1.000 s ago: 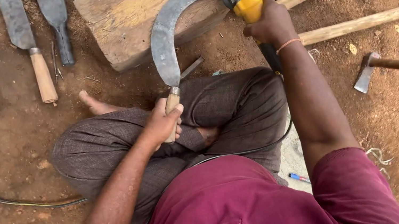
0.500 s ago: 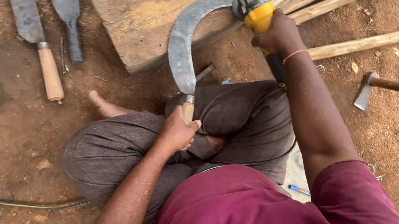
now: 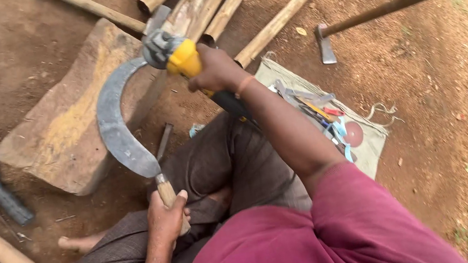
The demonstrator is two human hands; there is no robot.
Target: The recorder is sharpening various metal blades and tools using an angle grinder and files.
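Camera's swinging right since a moment ago; the left hand [image 3: 167, 217] is still clamping the sickle [image 3: 117, 127] handle at centre frame, the right hand [image 3: 215, 71] gripping the yellow grinder [image 3: 178, 53] against the blade tip.

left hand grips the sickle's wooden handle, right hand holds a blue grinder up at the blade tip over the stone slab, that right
Not quite: the grinder has a yellow body, not blue, as the head view shows. The rest holds: the left hand grips the wooden handle of the sickle, and the right hand holds the grinder at the blade's tip over the stone slab.
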